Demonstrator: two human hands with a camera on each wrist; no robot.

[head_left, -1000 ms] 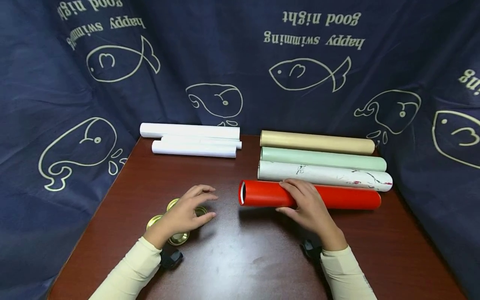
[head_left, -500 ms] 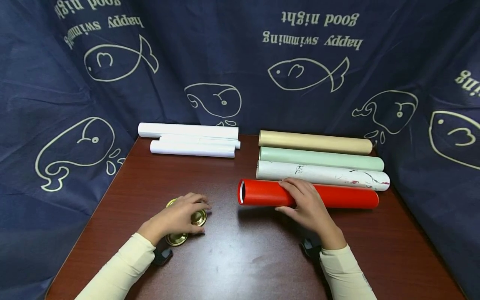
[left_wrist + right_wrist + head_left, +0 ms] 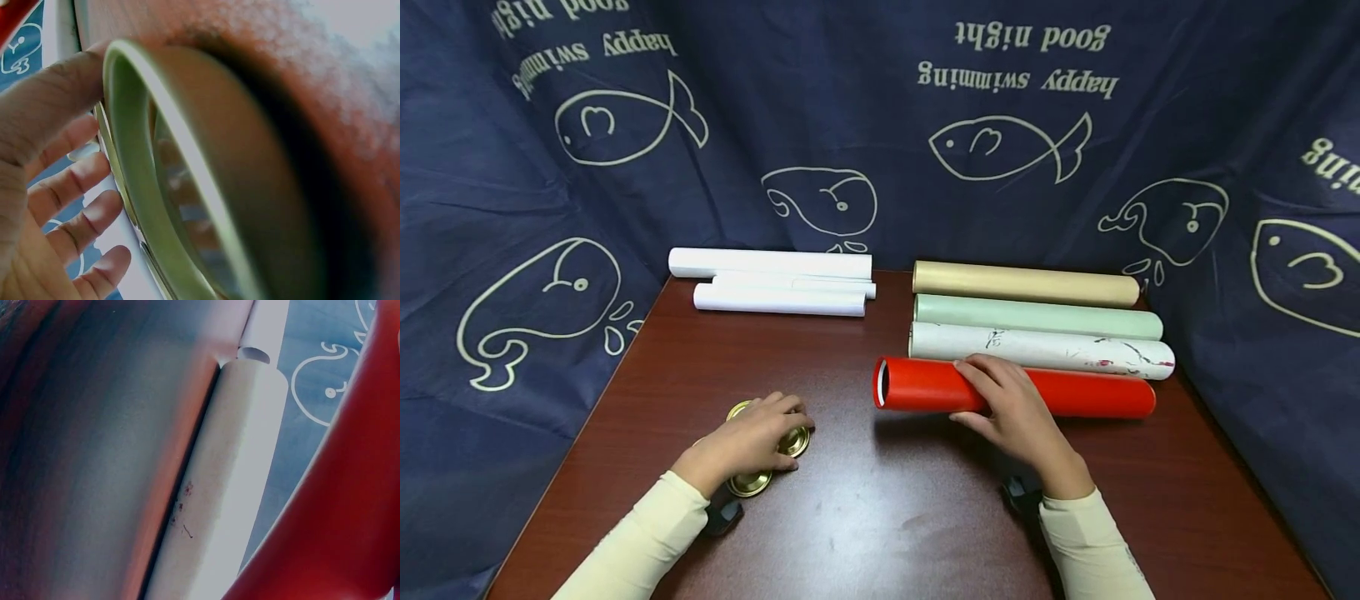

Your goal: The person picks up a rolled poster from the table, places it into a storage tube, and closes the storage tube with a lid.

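Observation:
In the head view, my left hand (image 3: 752, 437) lies over a cluster of shallow gold metal lids. Its thumb and fingers curl around the rightmost gold lid (image 3: 794, 442); another gold lid (image 3: 749, 484) shows below the palm, and the rest are partly covered. The left wrist view has a gold lid's rim (image 3: 181, 131) close up, with the thumb (image 3: 56, 94) against its edge and fingertips beyond. My right hand (image 3: 1011, 408) grips a red cardboard tube (image 3: 1097, 394) from above near its middle. The tube's left end is hollow, and a shadow shows beneath it.
Behind the red tube lie a white patterned tube (image 3: 1052, 347), a pale green tube (image 3: 1037, 317) and a gold tube (image 3: 1022, 283). Several white paper rolls (image 3: 771, 263) lie at the back left. A navy cloth (image 3: 820, 108) hangs around the brown table (image 3: 865, 533).
My left hand has moved slightly left and down over the lids, and its fingers have closed in around the right one. The right hand and red tube have hardly moved.

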